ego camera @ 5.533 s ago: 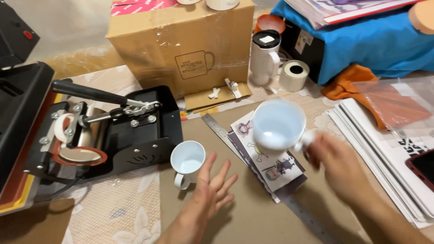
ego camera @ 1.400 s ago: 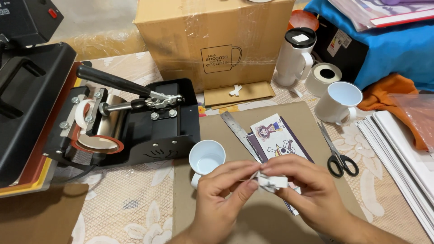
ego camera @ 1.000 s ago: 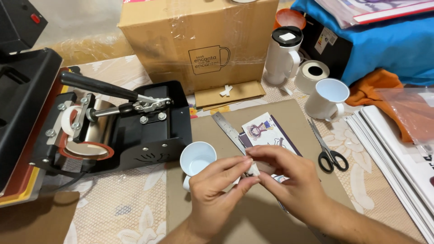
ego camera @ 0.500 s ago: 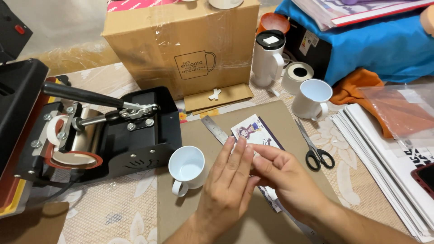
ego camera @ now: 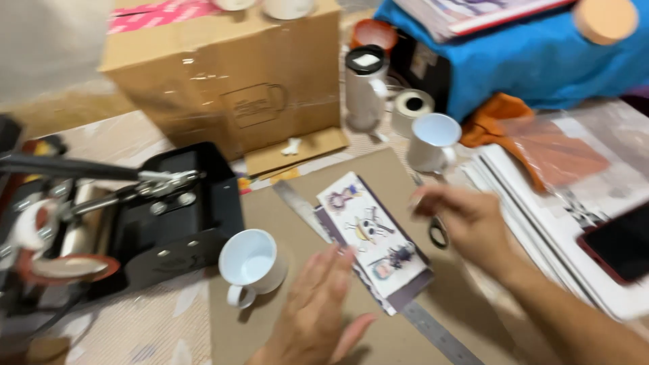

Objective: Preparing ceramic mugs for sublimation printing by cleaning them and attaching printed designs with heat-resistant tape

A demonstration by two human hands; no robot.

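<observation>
Cardboard box (ego camera: 223, 74), brown and taped, stood at the far side of the table, with a printed outline emblem (ego camera: 260, 105) on its front and a pink strip (ego camera: 162, 13) along its top. A loose cardboard flap (ego camera: 297, 150) lay at the box's foot. Right of the box, well apart at the frame edge, lay a phone (ego camera: 622, 243), its screen dark, its rim red.

White mug (ego camera: 251, 265), white inside. Printed strip (ego camera: 375, 242): white with dark cartoon figures, purple edge. Second white mug (ego camera: 433, 140). Black mug press (ego camera: 169, 216). Brown cardboard box (ego camera: 230, 74), pink tape on top. Blue cloth (ego camera: 541, 54). Orange cloth (ego camera: 497, 115). Silver metal ruler (ego camera: 433, 331).
</observation>
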